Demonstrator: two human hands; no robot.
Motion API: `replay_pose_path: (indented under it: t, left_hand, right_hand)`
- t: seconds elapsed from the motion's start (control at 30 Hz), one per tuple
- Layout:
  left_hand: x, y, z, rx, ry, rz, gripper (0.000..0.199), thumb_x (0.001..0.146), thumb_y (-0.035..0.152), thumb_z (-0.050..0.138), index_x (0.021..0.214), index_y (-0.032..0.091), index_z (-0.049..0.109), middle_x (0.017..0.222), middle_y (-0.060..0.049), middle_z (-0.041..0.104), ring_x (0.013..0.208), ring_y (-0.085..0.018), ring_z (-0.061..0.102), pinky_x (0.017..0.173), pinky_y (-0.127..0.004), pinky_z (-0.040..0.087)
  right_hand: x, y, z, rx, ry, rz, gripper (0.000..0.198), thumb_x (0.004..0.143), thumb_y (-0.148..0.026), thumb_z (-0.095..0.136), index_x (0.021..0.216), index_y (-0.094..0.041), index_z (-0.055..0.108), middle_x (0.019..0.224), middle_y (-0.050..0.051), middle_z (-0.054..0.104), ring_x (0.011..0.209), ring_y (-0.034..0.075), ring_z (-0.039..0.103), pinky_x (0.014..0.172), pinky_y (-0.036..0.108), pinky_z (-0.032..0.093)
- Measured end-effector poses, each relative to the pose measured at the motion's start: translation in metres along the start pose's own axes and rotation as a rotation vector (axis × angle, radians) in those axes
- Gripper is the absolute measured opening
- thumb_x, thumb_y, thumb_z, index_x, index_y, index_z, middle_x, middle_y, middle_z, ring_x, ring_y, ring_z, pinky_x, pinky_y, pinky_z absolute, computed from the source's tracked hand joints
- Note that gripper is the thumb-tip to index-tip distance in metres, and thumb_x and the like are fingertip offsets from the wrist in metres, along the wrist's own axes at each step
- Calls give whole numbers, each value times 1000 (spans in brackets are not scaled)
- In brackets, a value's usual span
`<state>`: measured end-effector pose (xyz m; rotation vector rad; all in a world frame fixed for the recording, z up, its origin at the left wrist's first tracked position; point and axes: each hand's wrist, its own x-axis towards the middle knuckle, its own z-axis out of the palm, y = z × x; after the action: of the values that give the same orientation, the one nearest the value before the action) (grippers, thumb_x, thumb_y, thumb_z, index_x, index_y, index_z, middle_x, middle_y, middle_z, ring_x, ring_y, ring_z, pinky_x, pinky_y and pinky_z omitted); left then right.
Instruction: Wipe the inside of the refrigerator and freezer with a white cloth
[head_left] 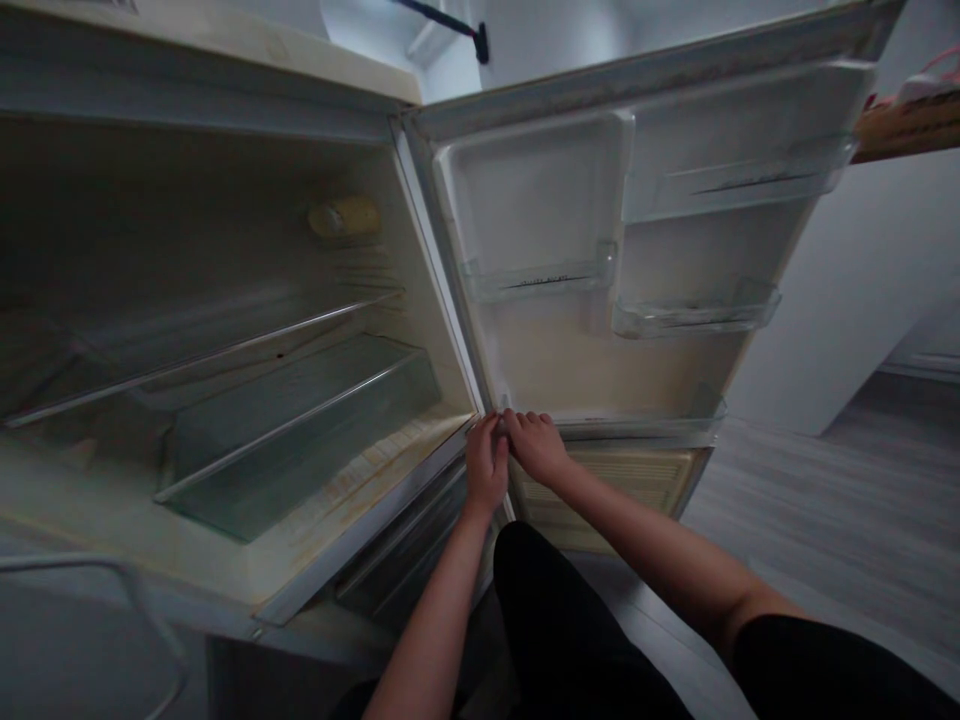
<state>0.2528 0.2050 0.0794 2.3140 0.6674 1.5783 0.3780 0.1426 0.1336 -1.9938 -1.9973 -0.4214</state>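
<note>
An old refrigerator point(296, 590) stands with its upper door point(525, 195) swung wide to the right. My left hand point(487, 465) is at the hinge-side lower corner of that door, its fingers curled in a pinch. Right beside it, my right hand point(536, 447) has its fingers bent over the left end of the lowest door shelf point(637, 432). The two hands touch or nearly touch. Whatever lies between their fingers is hidden. Below them a lower door point(626, 490) also stands open, next to a lower compartment point(412, 545).
Inside the refrigerator are a glass shelf point(225, 355), a loose glass panel point(315, 430) and a yellowish lamp cover point(345, 216). Clear plastic racks point(697, 315) line the door. A white cable point(142, 600) hangs at lower left. Wood-look floor point(825, 520) lies to the right.
</note>
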Motion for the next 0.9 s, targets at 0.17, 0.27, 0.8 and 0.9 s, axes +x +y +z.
replay_pose_path:
  t: [0.17,0.27,0.8,0.9]
  left_hand:
    - [4,6,6,100,-107,38,50,106,44,38,147,18,45,150,-19,54,143,-27,48,119,-52,38]
    - [2,13,13,237,-213,8,56,104,50,40,150,18,42,157,-19,46,146,-31,44,118,-53,39]
    - [8,26,41,471,-335,-26,68,94,48,60,153,20,41,165,-20,36,124,-41,62,101,-56,50]
    - [5,25,45,468,-317,-21,72,94,49,61,154,18,38,166,-21,34,128,-42,59,99,-55,52]
  right_hand:
    - [-8,13,0,-9,41,-48,28,104,-21,43,125,-17,60,116,12,67,111,30,57,105,45,36]
    - [-18,32,0,-32,50,-44,30,101,-21,51,130,-18,59,119,12,67,114,29,55,110,45,33]
    - [-59,269,-37,129,-3,160,46,72,-2,66,118,-9,71,114,19,71,111,29,59,104,39,39]
    - [-83,288,-38,563,378,497,42,69,-1,59,107,-10,74,122,22,69,120,26,58,107,32,38]
